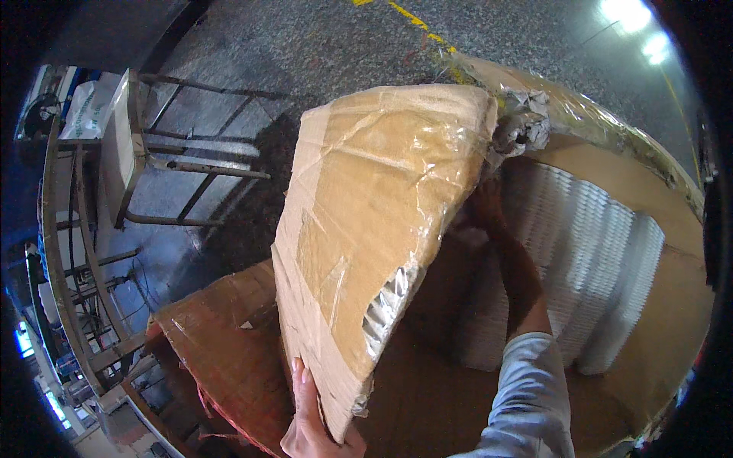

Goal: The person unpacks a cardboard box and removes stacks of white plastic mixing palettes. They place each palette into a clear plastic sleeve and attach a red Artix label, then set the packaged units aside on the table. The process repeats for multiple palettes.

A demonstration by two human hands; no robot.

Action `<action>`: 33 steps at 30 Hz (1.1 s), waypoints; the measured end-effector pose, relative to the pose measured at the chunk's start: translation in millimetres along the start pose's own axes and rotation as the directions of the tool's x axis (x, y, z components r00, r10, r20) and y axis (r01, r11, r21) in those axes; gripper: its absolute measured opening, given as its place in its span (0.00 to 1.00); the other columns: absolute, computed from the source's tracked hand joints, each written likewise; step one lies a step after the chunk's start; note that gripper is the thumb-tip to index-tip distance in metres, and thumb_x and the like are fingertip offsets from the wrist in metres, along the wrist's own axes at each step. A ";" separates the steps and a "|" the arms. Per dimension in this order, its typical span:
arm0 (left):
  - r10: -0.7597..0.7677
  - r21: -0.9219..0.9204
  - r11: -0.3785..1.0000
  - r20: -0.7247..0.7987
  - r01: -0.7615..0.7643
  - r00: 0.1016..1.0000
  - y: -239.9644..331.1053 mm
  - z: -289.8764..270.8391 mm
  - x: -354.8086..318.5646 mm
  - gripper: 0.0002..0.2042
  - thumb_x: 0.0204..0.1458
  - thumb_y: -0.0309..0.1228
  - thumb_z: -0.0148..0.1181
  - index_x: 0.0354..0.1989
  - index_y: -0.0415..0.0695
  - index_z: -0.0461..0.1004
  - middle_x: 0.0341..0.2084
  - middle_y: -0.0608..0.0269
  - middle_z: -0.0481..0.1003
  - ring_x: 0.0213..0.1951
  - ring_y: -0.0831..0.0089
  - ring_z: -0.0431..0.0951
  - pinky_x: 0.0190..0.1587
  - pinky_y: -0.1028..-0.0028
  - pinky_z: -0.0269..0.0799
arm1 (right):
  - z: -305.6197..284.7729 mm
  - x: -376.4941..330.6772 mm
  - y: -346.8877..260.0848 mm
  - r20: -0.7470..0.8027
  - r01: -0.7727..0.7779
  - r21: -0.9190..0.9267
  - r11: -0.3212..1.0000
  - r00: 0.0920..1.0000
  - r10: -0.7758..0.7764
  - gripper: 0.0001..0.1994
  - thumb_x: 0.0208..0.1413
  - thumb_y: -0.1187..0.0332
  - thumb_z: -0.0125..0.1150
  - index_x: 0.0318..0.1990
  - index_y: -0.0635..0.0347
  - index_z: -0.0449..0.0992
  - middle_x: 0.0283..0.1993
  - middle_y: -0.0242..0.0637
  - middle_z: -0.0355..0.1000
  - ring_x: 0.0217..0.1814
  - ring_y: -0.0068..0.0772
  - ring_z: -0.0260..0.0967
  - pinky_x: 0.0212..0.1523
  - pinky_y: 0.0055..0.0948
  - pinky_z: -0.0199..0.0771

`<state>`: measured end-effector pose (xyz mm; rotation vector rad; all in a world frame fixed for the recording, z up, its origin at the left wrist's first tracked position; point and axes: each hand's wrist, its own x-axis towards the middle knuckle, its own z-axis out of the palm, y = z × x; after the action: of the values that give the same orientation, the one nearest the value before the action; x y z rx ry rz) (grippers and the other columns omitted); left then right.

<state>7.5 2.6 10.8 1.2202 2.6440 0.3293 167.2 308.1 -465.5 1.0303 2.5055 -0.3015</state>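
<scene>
My left hand (317, 427) is closed on the lower edge of a large cardboard flap (389, 183), thumb on its outer face. The flap stands tilted up, wrinkled, with shiny clear tape over it and a torn silvery patch on its right edge. My right arm, in a grey sleeve, reaches into the big cardboard box (672, 305). There my right hand (482, 204) is in shadow behind the flap's edge, its fingers hidden. Beside the arm, white ribbed stacks (595, 252) of thin nested pieces lie in the box. Crumpled grey tape (527, 122) sticks at the flap's upper right corner.
Another worn cardboard piece (229, 336) with reddish edges lies at the lower left. A metal-legged stool (126, 153) lies on its side at the left, near a metal frame (69, 259). Yellow lines (416, 21) mark the speckled floor beyond the box.
</scene>
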 end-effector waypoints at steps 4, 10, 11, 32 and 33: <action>-0.008 -0.017 1.000 0.006 0.008 1.000 0.3 0.2 0.9 0.29 0.46 0.21 0.48 0.61 0.37 0.57 0.56 0.48 0.67 0.38 0.55 0.79 0.35 0.70 0.75 | 32.5 -1.9 -1.2 -0.459 -0.029 -0.282 0.959 0.882 -0.108 0.59 0.21 0.32 0.69 0.66 0.49 0.55 0.72 0.51 0.39 0.73 0.59 0.30 0.64 0.69 0.32; -0.004 -0.036 0.999 0.005 0.004 1.000 0.2 0.1 0.8 0.28 0.48 0.23 0.49 0.62 0.37 0.57 0.57 0.47 0.66 0.40 0.54 0.78 0.38 0.69 0.75 | 41.0 -11.9 -8.9 -0.319 -0.014 -0.137 0.990 0.947 -0.031 0.56 0.23 0.34 0.69 0.65 0.49 0.56 0.72 0.50 0.38 0.73 0.59 0.30 0.64 0.69 0.32; -0.012 -0.042 0.999 0.007 0.012 1.000 0.2 0.3 0.5 0.28 0.48 0.23 0.49 0.62 0.37 0.57 0.57 0.47 0.66 0.41 0.54 0.78 0.38 0.69 0.75 | 38.0 -14.3 -10.3 -0.307 -0.023 -0.116 0.993 0.952 -0.014 0.56 0.24 0.35 0.69 0.65 0.49 0.56 0.72 0.50 0.38 0.73 0.59 0.30 0.64 0.69 0.32; -0.036 -0.170 0.985 -0.181 0.005 0.983 -3.1 19.3 -1.6 0.24 0.46 0.24 0.52 0.55 0.34 0.63 0.49 0.41 0.70 0.42 0.50 0.76 0.39 0.66 0.75 | 0.4 -18.6 -19.3 -0.151 -0.109 -0.043 0.993 0.983 0.101 0.49 0.30 0.41 0.68 0.64 0.49 0.58 0.73 0.47 0.36 0.73 0.60 0.29 0.63 0.70 0.33; -0.032 -0.203 0.979 -0.184 -0.006 0.982 -6.3 24.8 -1.8 0.24 0.47 0.25 0.52 0.56 0.34 0.63 0.49 0.42 0.69 0.42 0.50 0.76 0.39 0.66 0.75 | -3.0 -16.9 -19.2 -0.141 -0.115 -0.049 0.992 0.984 0.107 0.49 0.31 0.42 0.68 0.64 0.49 0.58 0.73 0.46 0.36 0.73 0.61 0.29 0.63 0.70 0.33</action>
<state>11.1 0.1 -14.4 1.1570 2.6884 0.7257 163.5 285.1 -454.4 1.2006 2.5495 -0.1287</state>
